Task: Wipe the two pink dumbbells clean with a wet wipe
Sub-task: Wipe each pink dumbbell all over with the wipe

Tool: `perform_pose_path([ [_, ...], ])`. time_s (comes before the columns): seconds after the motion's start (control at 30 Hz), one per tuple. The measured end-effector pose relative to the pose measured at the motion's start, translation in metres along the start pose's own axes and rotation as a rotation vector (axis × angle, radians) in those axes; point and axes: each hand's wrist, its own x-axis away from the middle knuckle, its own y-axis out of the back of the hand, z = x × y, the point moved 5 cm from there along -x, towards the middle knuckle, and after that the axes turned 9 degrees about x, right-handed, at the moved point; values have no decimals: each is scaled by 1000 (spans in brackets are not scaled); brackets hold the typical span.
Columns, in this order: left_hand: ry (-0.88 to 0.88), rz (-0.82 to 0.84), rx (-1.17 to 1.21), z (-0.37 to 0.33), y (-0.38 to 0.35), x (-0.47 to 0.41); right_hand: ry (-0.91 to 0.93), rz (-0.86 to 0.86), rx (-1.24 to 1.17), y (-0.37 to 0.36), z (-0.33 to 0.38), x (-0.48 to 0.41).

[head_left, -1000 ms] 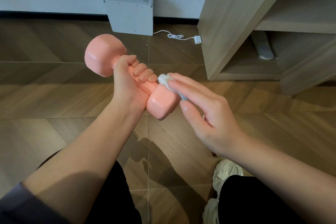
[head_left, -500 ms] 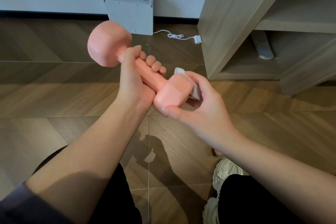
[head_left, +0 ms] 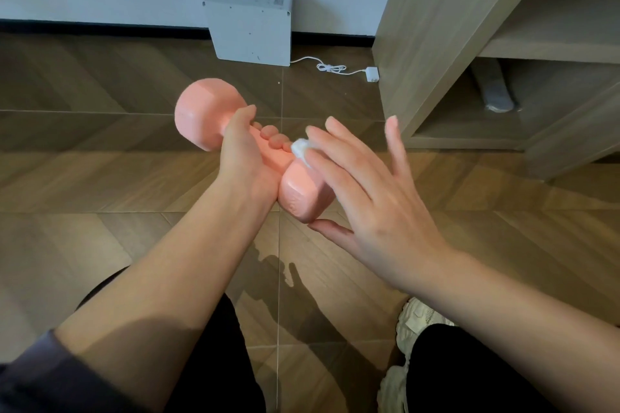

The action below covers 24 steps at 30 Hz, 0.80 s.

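At the lower left I see a dark sleeve (head_left: 30,375) and a bare forearm running up to my left hand (head_left: 241,157). Its fingers are curled round the handle of a pink dumbbell (head_left: 201,114), with the thumb lying along the bar toward the far head. The dumbbell is held in the air above the wooden floor (head_left: 100,178), tilted, its far head up and to the left and its near head down and to the right.

A small bunched white wet wipe (head_left: 299,147) sits on top of the near head, where it meets the handle. My right hand (head_left: 375,208) presses it there with straight, spread fingers, and the thumb touches the head's lower edge.

Against the wall at the floor's far edge leans a white box (head_left: 250,27). A white cable (head_left: 330,68) runs right from it to a plug (head_left: 372,74) lying beside a wooden shelf unit (head_left: 419,27). A grey object (head_left: 493,87) I cannot identify lies in the lower compartment. A pale sneaker (head_left: 416,322) shows at the lower right.
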Motion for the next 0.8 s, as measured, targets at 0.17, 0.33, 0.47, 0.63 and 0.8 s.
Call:
perform_pose_path([
  [0.17, -7, 50, 3, -1, -1, 1, -59, 88, -228, -2, -4, -1],
  [0.33, -48, 101, -59, -3, -5, 2, -370, 233, -552, -8, -17, 2],
  [0.47, 10, 78, -8, -3, -2, -1, -388, 183, -635, 1, -20, 2],
  [0.63, 41, 97, 5, -1, -3, -3, -385, 96, -602, 7, -27, 1],
  [0.8, 42, 119, 16, -3, -5, -4, -341, 73, -555, 5, -29, 0],
])
